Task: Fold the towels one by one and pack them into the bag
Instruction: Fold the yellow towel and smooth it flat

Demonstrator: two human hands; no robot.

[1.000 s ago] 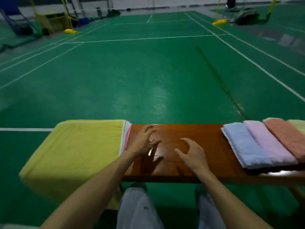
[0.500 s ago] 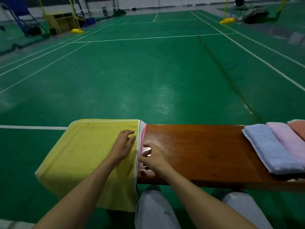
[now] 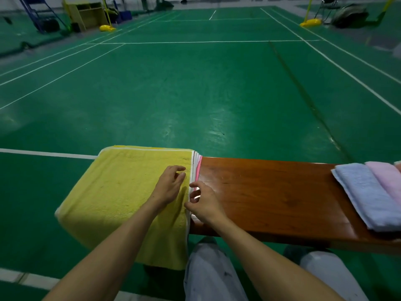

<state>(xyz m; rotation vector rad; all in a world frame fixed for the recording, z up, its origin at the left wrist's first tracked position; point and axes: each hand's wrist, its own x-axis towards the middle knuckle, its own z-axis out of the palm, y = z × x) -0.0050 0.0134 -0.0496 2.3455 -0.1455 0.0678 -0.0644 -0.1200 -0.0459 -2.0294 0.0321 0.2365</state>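
A stack of unfolded towels hangs over the left end of the wooden bench (image 3: 271, 192), with a yellow towel (image 3: 121, 192) on top. White and pink edges (image 3: 197, 168) of the lower towels show along its right side. My left hand (image 3: 169, 187) rests on the yellow towel near that edge, fingers loosely bent. My right hand (image 3: 204, 205) is at the stack's right edge, its thumb and fingertips touching the layered edges; nothing is lifted. A folded blue towel (image 3: 366, 196) and a folded pink towel (image 3: 388, 179) lie side by side at the bench's right end.
The bench stands on a green badminton court floor (image 3: 195, 94). My knees (image 3: 212, 274) are under its near edge. Far off are a wooden cabinet (image 3: 89, 14), yellow post bases (image 3: 310, 22) and a dark bag (image 3: 349, 15).
Both hands moved left from the bare bench middle to the towel stack. The left one now lies on the yellow towel and the right one is at the stack's edge. The view panned left.
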